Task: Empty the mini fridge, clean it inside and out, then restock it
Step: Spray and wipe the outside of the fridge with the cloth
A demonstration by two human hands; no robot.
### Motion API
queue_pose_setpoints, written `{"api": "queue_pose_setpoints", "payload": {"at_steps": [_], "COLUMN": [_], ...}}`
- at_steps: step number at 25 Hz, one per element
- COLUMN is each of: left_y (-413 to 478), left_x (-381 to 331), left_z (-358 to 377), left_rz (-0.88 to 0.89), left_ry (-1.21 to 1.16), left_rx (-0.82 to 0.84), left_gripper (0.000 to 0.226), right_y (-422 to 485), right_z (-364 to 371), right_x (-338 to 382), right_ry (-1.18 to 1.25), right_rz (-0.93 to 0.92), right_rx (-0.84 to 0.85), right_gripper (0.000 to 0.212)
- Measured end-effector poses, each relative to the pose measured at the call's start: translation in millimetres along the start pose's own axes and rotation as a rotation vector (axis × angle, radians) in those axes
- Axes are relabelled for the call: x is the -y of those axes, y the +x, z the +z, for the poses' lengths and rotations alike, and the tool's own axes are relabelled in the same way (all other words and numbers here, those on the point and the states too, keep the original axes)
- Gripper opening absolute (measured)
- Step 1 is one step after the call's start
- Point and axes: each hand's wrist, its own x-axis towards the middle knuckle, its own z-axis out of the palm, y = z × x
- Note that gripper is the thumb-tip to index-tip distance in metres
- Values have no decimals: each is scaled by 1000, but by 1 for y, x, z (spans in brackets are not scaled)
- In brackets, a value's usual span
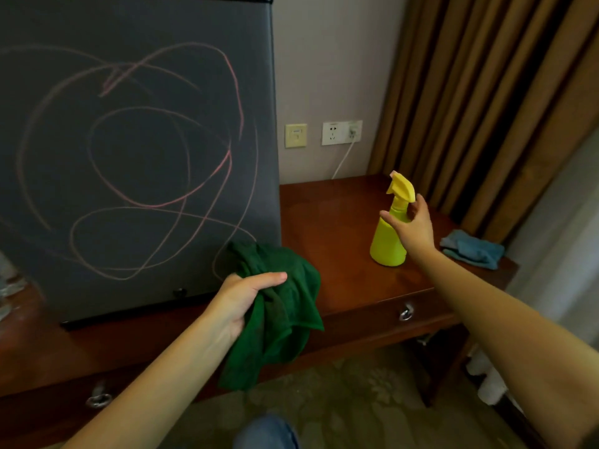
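The mini fridge stands shut on the wooden desk, its dark grey door covered in pink chalk-like scribbles. My left hand grips a crumpled green cloth just in front of the door's lower right corner. A yellow spray bottle stands upright on the desk to the right of the fridge. My right hand is at the bottle's neck with thumb and fingers spread to either side of it, not closed round it.
A folded blue cloth lies at the desk's right end by the brown curtain. A wall socket with a white cable sits behind the desk. Drawer pulls face me. Clear glassware stands at the far left.
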Motion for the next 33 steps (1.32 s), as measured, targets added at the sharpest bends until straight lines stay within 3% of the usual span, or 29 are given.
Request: {"api": "queue_pose_setpoints", "payload": {"at_steps": [4,11,13,15,17,22,24,27,30,33], "left_y": [9,-7,-19,-37,-57,-118,-142,-168,-185,-191], "left_x": [-4,-2,-2,-3,-8,-35,-47,-55,-58,-59], "left_z": [4,-15,-26,-41,-59,-121,-152,-194,-218,-224], "left_rz": [26,52,57,67,93,247,311,360,376,387], "left_ry": [-1,-24,-26,-29,-40,4,44,120,103,77], "left_rx": [-15,-85,-128,-163,-205,-392,-467,-533,-574,-572], "left_gripper": [28,35,37,33,26,31,36,46,35,22], "right_y": [44,37,9,-33,-82,-194,-222,-240,-236,-221], "right_z": [-12,-3,-1,4,13,67,89,106,96,66], "right_x": [-4,9,25,53,93,212,253,285,290,282], "right_ry": [-50,13,61,112,149,228,252,204,173,126], "right_rz": [22,-104,-133,-249,-395,-591,-630,-602,-583,-577], "right_rx": [102,221,217,282,402,737,742,677,572,600], "right_gripper": [104,47,35,39,51,32,34,16,8,7]}}
